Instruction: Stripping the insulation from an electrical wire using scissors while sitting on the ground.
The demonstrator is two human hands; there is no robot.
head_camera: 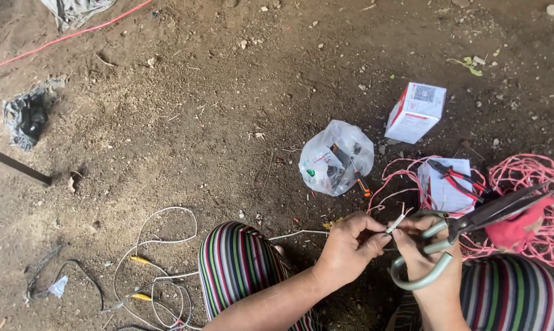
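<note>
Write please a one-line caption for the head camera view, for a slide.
Left hand and right hand, with scissors, pinch a white wire end above dirt ground.

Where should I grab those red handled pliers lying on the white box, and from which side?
Grip the red-handled pliers by the two handles, which spread toward the right end on the white box. Probably come from above: they lie flat, and pink cord crowds the right side.
</note>
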